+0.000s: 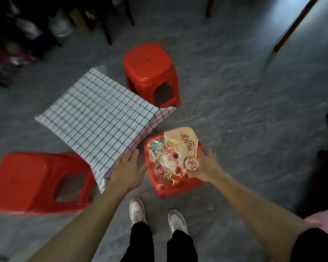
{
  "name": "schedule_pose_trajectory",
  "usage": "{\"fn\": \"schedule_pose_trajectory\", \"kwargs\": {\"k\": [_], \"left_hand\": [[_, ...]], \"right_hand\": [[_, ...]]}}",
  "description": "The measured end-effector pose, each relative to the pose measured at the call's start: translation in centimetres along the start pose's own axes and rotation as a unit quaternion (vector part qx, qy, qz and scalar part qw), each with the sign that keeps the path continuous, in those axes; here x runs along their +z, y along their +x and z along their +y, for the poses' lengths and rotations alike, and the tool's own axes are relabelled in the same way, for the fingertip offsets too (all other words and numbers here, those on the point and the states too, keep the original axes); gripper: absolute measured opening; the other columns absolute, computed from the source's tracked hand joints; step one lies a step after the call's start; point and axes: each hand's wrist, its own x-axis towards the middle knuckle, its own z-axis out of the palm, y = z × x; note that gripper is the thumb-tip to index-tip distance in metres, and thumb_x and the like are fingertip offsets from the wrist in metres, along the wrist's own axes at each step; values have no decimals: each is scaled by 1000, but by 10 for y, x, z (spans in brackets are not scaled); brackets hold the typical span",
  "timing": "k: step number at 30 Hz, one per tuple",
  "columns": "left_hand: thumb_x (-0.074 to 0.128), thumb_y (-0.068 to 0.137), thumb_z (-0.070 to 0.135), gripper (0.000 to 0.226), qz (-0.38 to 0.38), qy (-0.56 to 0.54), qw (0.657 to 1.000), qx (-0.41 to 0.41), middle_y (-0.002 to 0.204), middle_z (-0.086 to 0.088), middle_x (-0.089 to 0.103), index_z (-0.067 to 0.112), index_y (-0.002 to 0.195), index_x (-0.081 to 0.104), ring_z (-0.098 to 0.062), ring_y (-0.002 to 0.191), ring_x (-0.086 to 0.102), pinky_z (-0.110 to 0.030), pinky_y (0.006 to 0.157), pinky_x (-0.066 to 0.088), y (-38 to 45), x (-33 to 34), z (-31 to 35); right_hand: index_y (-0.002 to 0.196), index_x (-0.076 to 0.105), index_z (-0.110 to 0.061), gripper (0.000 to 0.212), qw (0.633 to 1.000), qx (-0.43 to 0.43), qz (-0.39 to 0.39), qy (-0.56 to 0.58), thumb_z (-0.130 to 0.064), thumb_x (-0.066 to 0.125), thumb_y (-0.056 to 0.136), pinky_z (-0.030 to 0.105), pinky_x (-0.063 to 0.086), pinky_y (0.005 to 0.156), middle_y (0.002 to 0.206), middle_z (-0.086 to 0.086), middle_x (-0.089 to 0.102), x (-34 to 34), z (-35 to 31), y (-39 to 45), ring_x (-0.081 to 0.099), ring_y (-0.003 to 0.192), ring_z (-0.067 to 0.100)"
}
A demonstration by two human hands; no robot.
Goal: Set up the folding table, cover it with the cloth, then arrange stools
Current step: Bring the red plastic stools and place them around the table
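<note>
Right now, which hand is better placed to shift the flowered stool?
Right hand, probably: its fingers already rest on the flowered stool's top edge. The left hand hovers open beside it, by the checked cloth.

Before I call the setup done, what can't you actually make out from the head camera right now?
- Folding table: fully hidden under the white checked cloth; its legs are not visible.
- Left red plastic stool: motion-blurred, so its footing is unclear.
- Red stool with the floral printed cover: whether the left hand and right hand grip it or only touch it.
- Top-left clutter: too dark and blurred.
</note>
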Motion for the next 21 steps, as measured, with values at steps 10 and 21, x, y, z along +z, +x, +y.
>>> {"fn": "schedule_pose_trajectory", "kwargs": {"k": [10, 21], "left_hand": [[40, 94, 62, 64, 163, -153, 968, -118, 160, -7, 22, 32, 149, 32, -30, 145, 19, -54, 114, 26, -184, -101, -29], [31, 81, 72, 73, 304, -241, 861, -330, 137, -7, 49, 25, 135, 49, -33, 124, 45, -46, 103, 39, -411, -59, -183]], "right_hand": [[153, 18, -22, 94, 968, -244, 64, -11, -46, 71, 79, 50, 34, 111, 157, 15, 20, -53, -144, -132, 25, 143, 35], [142, 37, -20, 79, 841, -496, 86, -195, -53, 67, 77, 48, 44, 101, 137, 6, 48, 41, -308, -287, 44, 126, 29]]}}
